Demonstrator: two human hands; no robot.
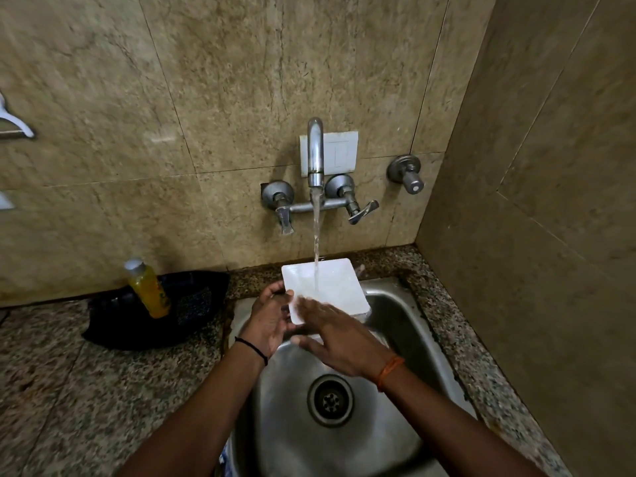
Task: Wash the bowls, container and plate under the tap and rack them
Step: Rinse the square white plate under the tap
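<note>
A white square plate (pixel 335 282) is held over the steel sink (pixel 395 315), tilted up toward the wall. Water runs from the tap (pixel 315 156) onto its middle. My left hand (pixel 270 320) grips the plate's near-left edge, fingers curled round the rim. My right hand (pixel 339 335) lies flat on the plate's lower face, fingers straight and pointing left. The plate's near corner is hidden under my hands. No bowls or container are in view.
A black mesh rack or basket (pixel 192 304) sits on the granite counter at the left, with a yellow bottle (pixel 148 287) standing in it. The sink drain (pixel 330 401) lies below my wrists. A side wall closes in on the right.
</note>
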